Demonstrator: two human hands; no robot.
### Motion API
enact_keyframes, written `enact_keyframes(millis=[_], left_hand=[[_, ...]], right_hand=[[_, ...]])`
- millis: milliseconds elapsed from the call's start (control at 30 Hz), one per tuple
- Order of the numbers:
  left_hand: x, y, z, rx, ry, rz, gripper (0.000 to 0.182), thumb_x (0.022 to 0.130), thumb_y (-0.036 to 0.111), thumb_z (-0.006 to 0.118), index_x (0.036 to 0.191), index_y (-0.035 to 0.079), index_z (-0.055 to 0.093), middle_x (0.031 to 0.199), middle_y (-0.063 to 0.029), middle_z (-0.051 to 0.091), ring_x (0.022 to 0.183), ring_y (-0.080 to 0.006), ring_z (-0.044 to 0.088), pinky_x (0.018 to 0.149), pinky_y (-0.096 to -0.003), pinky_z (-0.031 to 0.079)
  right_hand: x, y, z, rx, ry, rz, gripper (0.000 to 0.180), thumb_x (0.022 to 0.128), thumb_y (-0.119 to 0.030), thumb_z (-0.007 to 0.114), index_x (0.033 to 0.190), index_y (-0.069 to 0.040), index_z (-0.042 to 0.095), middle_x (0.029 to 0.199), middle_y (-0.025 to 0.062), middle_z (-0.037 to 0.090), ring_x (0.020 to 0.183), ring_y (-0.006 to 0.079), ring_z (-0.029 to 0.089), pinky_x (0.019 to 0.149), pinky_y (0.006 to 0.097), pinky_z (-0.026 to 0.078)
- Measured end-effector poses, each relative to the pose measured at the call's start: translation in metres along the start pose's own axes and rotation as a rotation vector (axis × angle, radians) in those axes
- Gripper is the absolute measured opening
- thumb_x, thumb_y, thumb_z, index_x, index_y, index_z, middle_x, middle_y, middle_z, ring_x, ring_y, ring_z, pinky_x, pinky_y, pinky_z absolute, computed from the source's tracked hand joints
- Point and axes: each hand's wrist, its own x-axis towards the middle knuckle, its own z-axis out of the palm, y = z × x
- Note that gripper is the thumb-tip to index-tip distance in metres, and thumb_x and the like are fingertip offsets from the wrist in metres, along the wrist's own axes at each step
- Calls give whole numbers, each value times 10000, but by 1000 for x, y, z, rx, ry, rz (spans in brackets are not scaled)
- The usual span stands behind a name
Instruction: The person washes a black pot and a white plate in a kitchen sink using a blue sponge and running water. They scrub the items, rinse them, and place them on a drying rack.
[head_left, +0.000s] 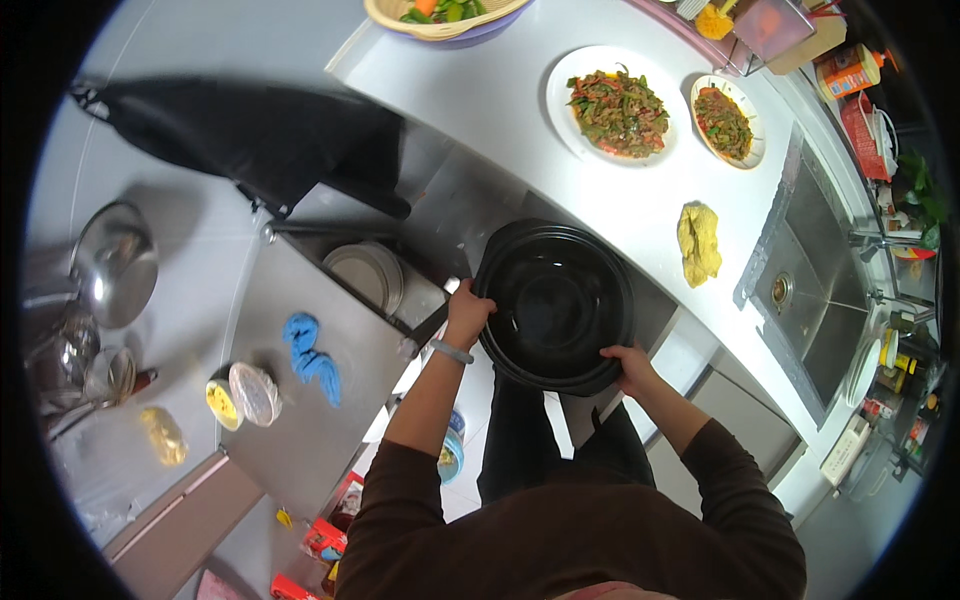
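Note:
A large round black pot with a glossy, bare inside is held in front of my body, between the two worktops. My left hand grips its left rim, thumb on top. On the lower right edge my right hand has hold of the rim, its fingers partly hidden underneath. Just beyond the pot runs the edge of the white counter. On that counter lie a large white plate of stir-fried green and red peppers, a smaller plate of similar food, and a crumpled yellow cloth.
A stainless sink is set into the counter at right. At left, a steel worktop bears a twisted blue cloth above a shelf with stacked plates. Black fabric hangs behind. A bin stands on the floor.

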Motion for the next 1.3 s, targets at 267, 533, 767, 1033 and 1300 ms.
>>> enact_keyframes(millis=[267,533,767,1033,1300], left_hand=[[161,-41,81,-55,-194,17,538,651,-55,613,1182,-78,532,1053,-174,624,951,-283,592,843,-338,470],[253,-45,153,1,-326,50,471,726,24,635,1176,-69,530,1101,-179,626,1019,-299,581,900,-365,450],[310,-55,188,48,-335,56,422,746,41,633,1144,-65,544,1083,-183,628,1005,-309,581,894,-368,452],[351,-65,231,71,-330,68,368,768,62,631,1107,-62,560,1063,-187,630,989,-319,581,887,-372,454],[374,-66,264,91,-319,94,317,791,82,629,1071,-58,577,1044,-192,633,974,-330,581,880,-376,456]], right_hand=[[144,-5,-48,107,110,-5,415,745,-25,685,1142,0,568,1111,115,603,1065,252,561,940,384,459],[212,-46,-47,267,391,-348,509,871,-191,628,1325,-80,428,1276,87,504,1157,236,480,948,381,428],[216,-64,-47,152,460,-429,471,864,-173,630,1289,-72,454,1242,102,517,1118,258,499,924,382,438],[206,-62,-53,50,512,-464,428,856,-153,631,1247,-63,484,1205,119,530,1073,282,521,897,382,450],[229,-63,-27,-47,555,-502,385,848,-133,632,1205,-54,514,1167,135,544,1029,307,542,869,382,463]])
